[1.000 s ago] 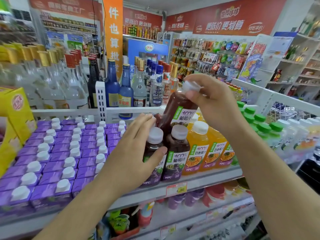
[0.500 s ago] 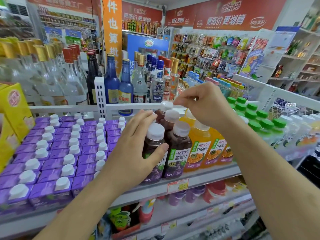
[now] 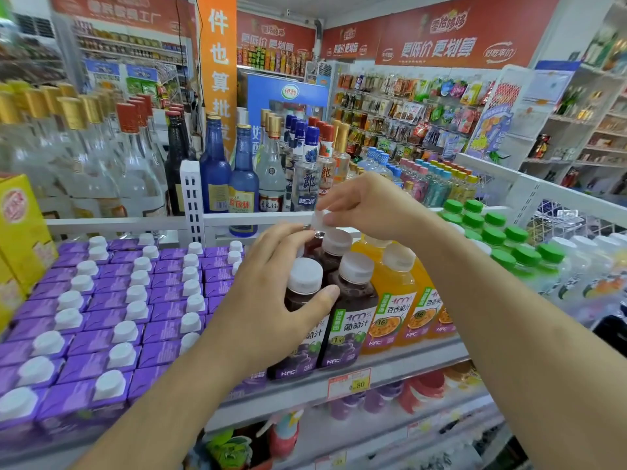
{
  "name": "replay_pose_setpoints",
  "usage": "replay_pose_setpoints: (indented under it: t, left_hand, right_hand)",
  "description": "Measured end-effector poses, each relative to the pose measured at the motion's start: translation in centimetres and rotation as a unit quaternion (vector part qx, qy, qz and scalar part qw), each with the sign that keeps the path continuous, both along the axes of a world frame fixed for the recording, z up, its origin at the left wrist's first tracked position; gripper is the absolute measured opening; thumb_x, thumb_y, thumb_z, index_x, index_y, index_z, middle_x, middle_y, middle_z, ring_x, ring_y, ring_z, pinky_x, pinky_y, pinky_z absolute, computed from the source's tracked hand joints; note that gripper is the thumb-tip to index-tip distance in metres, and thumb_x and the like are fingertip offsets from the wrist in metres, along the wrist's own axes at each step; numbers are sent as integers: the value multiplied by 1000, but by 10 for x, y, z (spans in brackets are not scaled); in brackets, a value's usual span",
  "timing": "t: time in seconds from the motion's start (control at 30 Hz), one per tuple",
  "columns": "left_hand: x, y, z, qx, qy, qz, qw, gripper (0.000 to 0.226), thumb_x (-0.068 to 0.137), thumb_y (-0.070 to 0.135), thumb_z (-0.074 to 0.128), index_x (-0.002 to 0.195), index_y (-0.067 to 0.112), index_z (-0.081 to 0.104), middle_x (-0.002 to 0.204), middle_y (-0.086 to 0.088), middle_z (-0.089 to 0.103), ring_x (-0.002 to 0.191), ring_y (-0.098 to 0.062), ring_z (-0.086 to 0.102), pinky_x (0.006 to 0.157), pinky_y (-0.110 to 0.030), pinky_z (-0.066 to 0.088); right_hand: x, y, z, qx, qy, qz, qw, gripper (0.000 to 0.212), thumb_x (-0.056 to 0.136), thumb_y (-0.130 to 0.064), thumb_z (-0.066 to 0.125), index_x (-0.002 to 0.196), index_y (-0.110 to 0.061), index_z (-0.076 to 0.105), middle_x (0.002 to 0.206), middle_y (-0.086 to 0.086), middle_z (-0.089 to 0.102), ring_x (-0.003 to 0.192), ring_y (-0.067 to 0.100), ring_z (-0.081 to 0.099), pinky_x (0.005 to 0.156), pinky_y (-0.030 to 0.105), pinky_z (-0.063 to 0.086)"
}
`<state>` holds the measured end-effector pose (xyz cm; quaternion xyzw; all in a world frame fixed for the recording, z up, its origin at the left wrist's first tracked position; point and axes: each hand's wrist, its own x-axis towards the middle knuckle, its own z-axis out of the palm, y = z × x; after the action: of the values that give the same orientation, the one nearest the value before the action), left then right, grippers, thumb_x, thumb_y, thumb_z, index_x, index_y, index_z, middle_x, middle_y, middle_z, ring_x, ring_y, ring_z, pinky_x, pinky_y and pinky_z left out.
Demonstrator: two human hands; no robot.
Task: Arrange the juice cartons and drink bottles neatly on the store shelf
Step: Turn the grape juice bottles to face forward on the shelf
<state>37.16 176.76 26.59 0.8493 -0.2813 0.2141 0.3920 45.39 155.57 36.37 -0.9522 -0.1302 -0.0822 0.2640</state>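
Left hand: wrapped round the front-left grape juice bottle, thumb across its shoulder, fingers curled behind
Right hand: fingertips pinched together on the white cap of the rear grape bottle in the same rows
Grape bottles: upright, long axis vertical, caps up, labels facing the aisle; they stand at the front of the shelf, between the purple cartons and the orange juice bottles
Purple cartons: packed in straight rows, white caps up
Green-capped bottles: upright, further right
Price tag: on the shelf edge below the grape bottles
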Motion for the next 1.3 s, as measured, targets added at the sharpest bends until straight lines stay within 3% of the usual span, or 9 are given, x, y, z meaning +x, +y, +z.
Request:
replay_pose_setpoints:
  t: [0.23,0.43,0.5,0.6,0.73,0.87,1.03,1.23,1.3]
  left_hand:
    - [4,-1,-7,-4,10,4,1000,64,95,50,65,153,33,42,157,27,29,150,6,21,112,1,8]
    - [4,-2,-8,-16,22,-1,1000,63,95,49,67,151,36,43,156,31,27,151,8,20,112,1,9]
    - [3,0,-6,-17,31,-9,999,66,94,55,68,152,38,41,156,34,25,150,9,20,111,0,11]
    - [1,8,1,-29,51,-35,998,77,85,71,65,153,45,39,153,43,24,146,16,22,108,-6,21]
    - [-3,14,22,-59,31,-13,998,75,84,78,59,151,51,40,150,50,26,136,30,22,101,-4,25]
    - [-14,4,54,-84,-39,21,995,73,85,83,55,147,46,46,144,45,39,130,31,29,98,5,25]
    - [-40,-25,86,-62,-64,8,996,68,81,70,63,144,53,42,133,55,33,120,40,23,96,9,20]
    - [-77,-79,66,-114,113,-110,981,56,73,58,79,124,54,56,117,35,70,109,10,67,96,-24,54]
    - [-92,-94,48,-141,167,-127,968,52,69,51,82,117,55,61,111,29,75,102,3,72,89,-23,58]
  right_hand:
    - [11,7,9,-39,39,37,998,24,88,-34,86,111,-36,81,106,-11,81,96,3,75,90,30,61]
    - [10,17,1,-46,2,17,999,27,97,-13,77,122,-22,76,114,5,79,102,12,75,84,31,62]
    - [7,15,6,-17,-20,-2,1000,24,100,-9,71,119,-22,76,117,7,77,103,15,73,76,25,59]
    - [-6,7,30,55,-69,-30,996,20,99,-8,72,109,-26,76,109,0,78,90,16,76,75,40,66]
    - [-39,-5,73,142,-159,-39,976,22,95,-5,75,103,-26,76,102,-3,81,78,11,77,57,32,61]
    - [-87,-23,106,178,-232,-7,956,27,91,5,72,102,-19,78,88,-4,82,84,24,80,78,56,65]
    - [-147,-48,126,176,-261,21,949,24,95,6,70,105,-14,78,73,-14,75,79,7,76,78,37,67]
    - [-194,-76,91,212,-198,38,956,24,99,6,66,103,-15,78,97,13,79,94,23,78,81,39,67]
    - [-203,-89,68,210,-192,23,958,22,100,1,66,102,-17,79,99,1,81,93,13,77,81,37,66]
